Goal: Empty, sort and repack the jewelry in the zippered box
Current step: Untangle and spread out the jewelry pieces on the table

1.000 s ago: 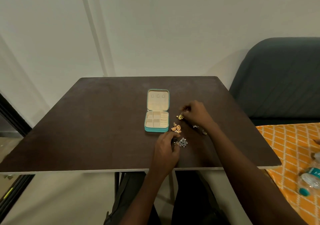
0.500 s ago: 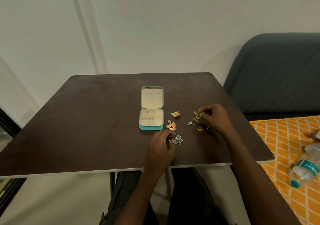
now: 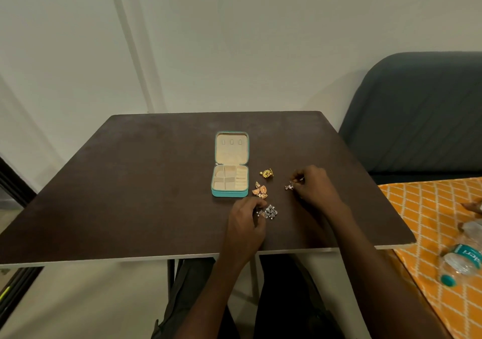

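Note:
A small teal zippered jewelry box (image 3: 229, 195) lies open on the dark table (image 3: 130, 195), its cream compartments bare. To its right lie a gold flower piece (image 3: 267, 174) and a pair of gold fan-shaped earrings (image 3: 260, 190). A cluster of silver beaded jewelry (image 3: 270, 212) sits nearer me, and my left hand (image 3: 246, 224) touches its left side with curled fingertips. My right hand (image 3: 314, 186) pinches small silver pieces (image 3: 289, 187) further right, just above the tabletop.
A dark grey sofa (image 3: 417, 117) stands to the right of the table. An orange patterned cloth (image 3: 430, 221) with a plastic water bottle (image 3: 461, 260) lies at the lower right. A white wall is behind the table.
My right hand left the gold flower piece near the box and moved right to the small pieces, now pinching them. My left hand stayed at the silver cluster.

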